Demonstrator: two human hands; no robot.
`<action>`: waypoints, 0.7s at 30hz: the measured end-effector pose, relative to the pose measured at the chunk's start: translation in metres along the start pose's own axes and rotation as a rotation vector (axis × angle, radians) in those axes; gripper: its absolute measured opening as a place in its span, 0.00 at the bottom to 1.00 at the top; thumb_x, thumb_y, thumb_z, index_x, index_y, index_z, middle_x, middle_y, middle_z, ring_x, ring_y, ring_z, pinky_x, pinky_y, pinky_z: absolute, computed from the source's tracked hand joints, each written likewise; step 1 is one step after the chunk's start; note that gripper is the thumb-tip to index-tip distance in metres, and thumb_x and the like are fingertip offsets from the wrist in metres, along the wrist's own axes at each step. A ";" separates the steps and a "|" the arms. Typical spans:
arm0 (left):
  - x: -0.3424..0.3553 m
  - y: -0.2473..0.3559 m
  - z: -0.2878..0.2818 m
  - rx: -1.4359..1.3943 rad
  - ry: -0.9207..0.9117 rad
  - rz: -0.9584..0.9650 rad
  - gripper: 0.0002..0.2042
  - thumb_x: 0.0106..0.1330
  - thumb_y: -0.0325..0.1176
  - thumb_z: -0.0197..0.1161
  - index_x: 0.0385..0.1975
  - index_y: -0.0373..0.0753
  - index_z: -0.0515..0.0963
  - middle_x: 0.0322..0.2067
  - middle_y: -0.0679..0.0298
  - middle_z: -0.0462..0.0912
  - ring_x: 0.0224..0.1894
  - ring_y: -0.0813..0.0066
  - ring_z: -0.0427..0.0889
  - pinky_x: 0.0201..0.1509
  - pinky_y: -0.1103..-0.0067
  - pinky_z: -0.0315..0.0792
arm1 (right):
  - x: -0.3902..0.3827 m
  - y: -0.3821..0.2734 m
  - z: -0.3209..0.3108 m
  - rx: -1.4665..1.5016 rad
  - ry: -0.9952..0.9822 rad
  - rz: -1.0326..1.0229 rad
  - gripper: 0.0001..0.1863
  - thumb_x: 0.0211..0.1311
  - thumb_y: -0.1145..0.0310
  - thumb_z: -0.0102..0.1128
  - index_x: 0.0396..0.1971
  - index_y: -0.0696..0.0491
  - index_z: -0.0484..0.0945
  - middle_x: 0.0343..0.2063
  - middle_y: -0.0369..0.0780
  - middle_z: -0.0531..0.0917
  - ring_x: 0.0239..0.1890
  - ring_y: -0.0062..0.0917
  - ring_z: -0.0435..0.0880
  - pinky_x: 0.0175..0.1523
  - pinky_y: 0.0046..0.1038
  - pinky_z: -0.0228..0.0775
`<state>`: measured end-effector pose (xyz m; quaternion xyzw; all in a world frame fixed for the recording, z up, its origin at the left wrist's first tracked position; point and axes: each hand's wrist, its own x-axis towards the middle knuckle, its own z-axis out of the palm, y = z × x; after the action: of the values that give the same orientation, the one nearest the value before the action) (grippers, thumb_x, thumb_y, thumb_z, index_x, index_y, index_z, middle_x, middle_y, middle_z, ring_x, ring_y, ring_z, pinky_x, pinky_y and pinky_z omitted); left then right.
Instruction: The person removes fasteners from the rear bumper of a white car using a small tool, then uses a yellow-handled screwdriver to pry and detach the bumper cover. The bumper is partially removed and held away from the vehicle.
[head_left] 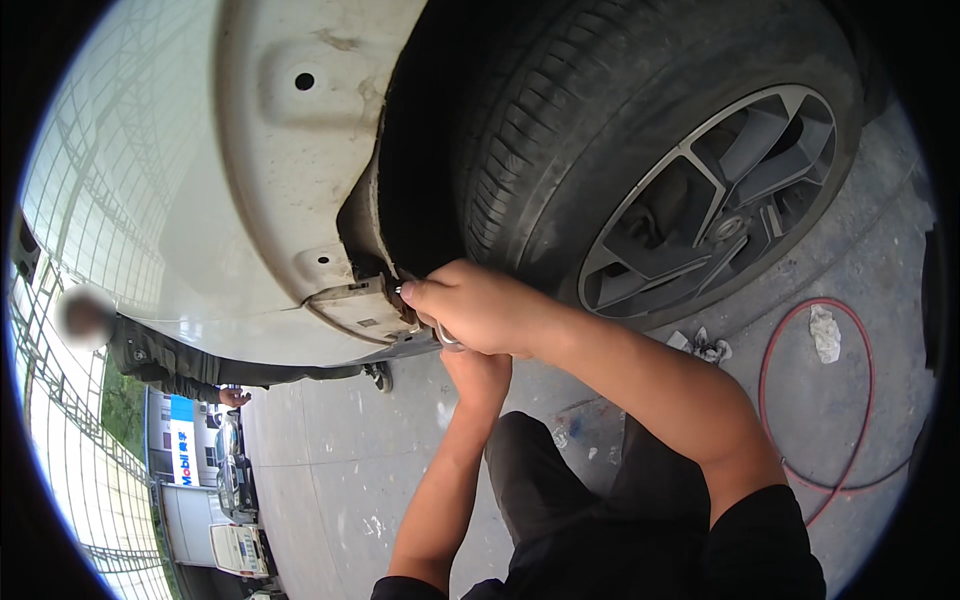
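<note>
Both of my hands meet at the lower edge of a white car body panel (300, 190), beside the dark wheel arch. My right hand (475, 305) is closed, its thumb pressed forward against a small metallic tip (399, 290) at the panel corner. A curved piece of silver metal tool (447, 338) shows under its fingers; the rest of it is hidden. Just below and touching it is my left hand (478, 372), whose fingers are covered by the right hand. A pale bracket-like strip (355, 305) with slots sits at the panel's corner, left of my fingertips.
A tyre (560, 150) on a grey spoked wheel (725, 215) stands close to my right forearm. A red hose (765, 400) loops on the concrete floor at the right, near crumpled white paper (825, 333). Another person (165, 355) stands at the left; parked vehicles (235, 470) are beyond.
</note>
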<state>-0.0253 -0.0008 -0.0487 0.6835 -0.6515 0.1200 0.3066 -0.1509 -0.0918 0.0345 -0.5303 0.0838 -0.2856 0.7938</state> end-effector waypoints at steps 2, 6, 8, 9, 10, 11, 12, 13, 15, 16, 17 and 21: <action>0.000 -0.004 -0.001 0.037 -0.022 0.047 0.07 0.51 0.25 0.66 0.29 0.36 0.76 0.26 0.57 0.80 0.29 0.56 0.80 0.30 0.67 0.71 | -0.008 -0.015 -0.002 0.240 -0.108 0.168 0.21 0.71 0.61 0.44 0.15 0.50 0.64 0.11 0.27 0.57 0.12 0.14 0.49 0.16 0.24 0.38; 0.001 -0.002 -0.001 0.034 -0.019 0.091 0.06 0.50 0.26 0.65 0.26 0.37 0.76 0.24 0.56 0.80 0.28 0.51 0.80 0.28 0.64 0.71 | -0.009 -0.020 -0.001 0.266 -0.090 0.191 0.21 0.71 0.62 0.44 0.15 0.51 0.64 0.11 0.28 0.58 0.12 0.13 0.49 0.16 0.24 0.37; 0.002 -0.001 0.000 0.046 -0.020 0.069 0.05 0.50 0.26 0.65 0.26 0.37 0.76 0.24 0.56 0.80 0.28 0.51 0.80 0.28 0.64 0.71 | -0.007 -0.016 0.000 0.227 -0.061 0.164 0.21 0.71 0.62 0.44 0.15 0.51 0.64 0.11 0.28 0.58 0.12 0.13 0.49 0.16 0.24 0.38; 0.001 -0.001 0.000 0.054 -0.022 0.056 0.05 0.50 0.26 0.65 0.26 0.37 0.75 0.24 0.55 0.80 0.27 0.50 0.80 0.28 0.64 0.71 | -0.007 -0.016 0.001 0.207 -0.051 0.165 0.21 0.71 0.62 0.44 0.15 0.51 0.64 0.11 0.28 0.58 0.12 0.13 0.49 0.15 0.24 0.38; 0.001 0.000 -0.001 0.042 -0.027 0.037 0.05 0.50 0.26 0.65 0.25 0.37 0.76 0.24 0.55 0.80 0.27 0.50 0.80 0.28 0.64 0.71 | -0.008 -0.017 0.002 0.186 -0.041 0.165 0.21 0.71 0.62 0.44 0.15 0.51 0.64 0.11 0.28 0.58 0.12 0.13 0.50 0.15 0.24 0.38; 0.001 0.000 -0.002 0.029 -0.033 0.017 0.05 0.50 0.26 0.65 0.25 0.37 0.76 0.24 0.55 0.80 0.27 0.50 0.80 0.28 0.64 0.71 | -0.008 -0.017 0.003 0.166 -0.030 0.164 0.21 0.71 0.62 0.45 0.15 0.51 0.64 0.11 0.28 0.58 0.12 0.13 0.50 0.15 0.24 0.38; 0.002 0.001 -0.001 0.013 -0.039 0.002 0.05 0.50 0.26 0.64 0.25 0.37 0.76 0.23 0.55 0.80 0.27 0.50 0.80 0.28 0.64 0.71 | -0.007 -0.015 0.004 0.153 -0.002 0.146 0.21 0.71 0.62 0.45 0.14 0.51 0.63 0.11 0.28 0.58 0.12 0.13 0.50 0.15 0.24 0.38; 0.002 0.002 -0.001 0.018 -0.036 0.004 0.04 0.51 0.25 0.65 0.25 0.36 0.76 0.23 0.56 0.80 0.27 0.53 0.81 0.29 0.66 0.71 | -0.005 -0.010 0.007 0.140 0.027 0.128 0.21 0.71 0.62 0.45 0.14 0.51 0.63 0.11 0.28 0.58 0.12 0.13 0.50 0.15 0.24 0.38; 0.002 0.002 -0.001 0.029 -0.029 0.005 0.03 0.52 0.25 0.65 0.24 0.34 0.77 0.23 0.57 0.81 0.27 0.58 0.81 0.30 0.69 0.70 | -0.005 -0.011 0.007 0.131 0.043 0.130 0.21 0.71 0.62 0.45 0.14 0.51 0.63 0.11 0.28 0.58 0.12 0.13 0.49 0.15 0.25 0.38; 0.002 0.002 -0.001 0.024 -0.019 0.015 0.03 0.52 0.25 0.65 0.24 0.34 0.77 0.23 0.57 0.81 0.27 0.58 0.81 0.30 0.69 0.70 | -0.006 -0.015 0.006 0.135 0.031 0.151 0.21 0.71 0.62 0.45 0.14 0.51 0.63 0.11 0.28 0.58 0.12 0.13 0.49 0.15 0.25 0.38; 0.001 0.002 0.000 0.018 -0.010 0.025 0.03 0.52 0.25 0.65 0.24 0.34 0.77 0.23 0.57 0.81 0.27 0.58 0.81 0.30 0.69 0.70 | -0.008 -0.018 0.006 0.139 0.019 0.171 0.21 0.71 0.62 0.45 0.14 0.51 0.63 0.11 0.28 0.58 0.12 0.13 0.49 0.15 0.24 0.37; 0.002 0.001 -0.001 0.082 -0.027 0.074 0.03 0.53 0.25 0.64 0.24 0.34 0.77 0.23 0.56 0.81 0.27 0.57 0.81 0.30 0.68 0.69 | -0.010 -0.024 0.002 0.202 -0.038 0.218 0.21 0.70 0.62 0.44 0.15 0.51 0.64 0.10 0.28 0.56 0.12 0.13 0.48 0.16 0.24 0.36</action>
<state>-0.0258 -0.0015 -0.0465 0.6724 -0.6750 0.1485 0.2649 -0.1676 -0.0913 0.0552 -0.4406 0.0967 -0.1947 0.8710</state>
